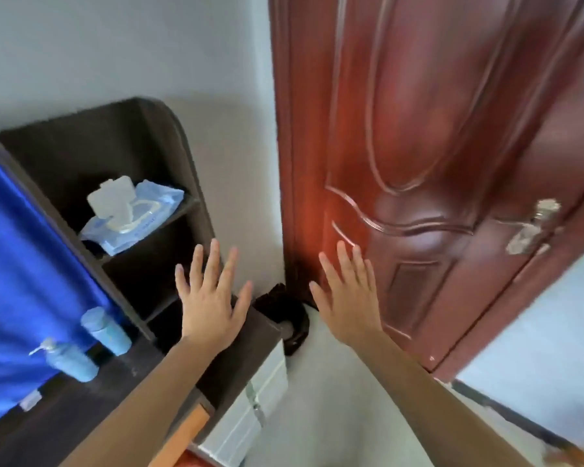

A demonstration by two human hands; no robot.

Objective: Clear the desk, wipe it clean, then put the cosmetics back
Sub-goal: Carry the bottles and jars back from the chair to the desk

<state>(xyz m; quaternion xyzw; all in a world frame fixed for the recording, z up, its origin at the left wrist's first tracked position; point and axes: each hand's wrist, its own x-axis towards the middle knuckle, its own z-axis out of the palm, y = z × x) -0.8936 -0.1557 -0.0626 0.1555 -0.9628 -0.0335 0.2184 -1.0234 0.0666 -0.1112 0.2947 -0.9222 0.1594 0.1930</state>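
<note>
The red-brown door [435, 163] takes up most of my right side, standing closed in its frame next to the pale wall [115, 45]. A big blue cloth [21, 264] hangs down on my far left. Beside it, against the wall, stands a dark shelf unit [142, 143] with open compartments. Below that runs the dark desk [240, 362], its corner near the door frame, with a white drawer front [250, 412] under the edge.

My left hand [209, 308] is spread flat over the desk's corner, fingers straight and apart, holding nothing. I cannot tell whether the palm touches the wood. My right hand [351, 305] is spread the same way, empty, held in the air in front of the lower part of the door.

A pack of wet wipes [132, 217] lies on the upper shelf with its lid flipped up.

The cosmetics are on the desk, left of my left forearm and right against the blue cloth: a light-blue pump bottle [70, 360] and a light-blue capped bottle [105, 330] just beside it.

A silver handle [533, 227] sits at the door's right edge.
</note>
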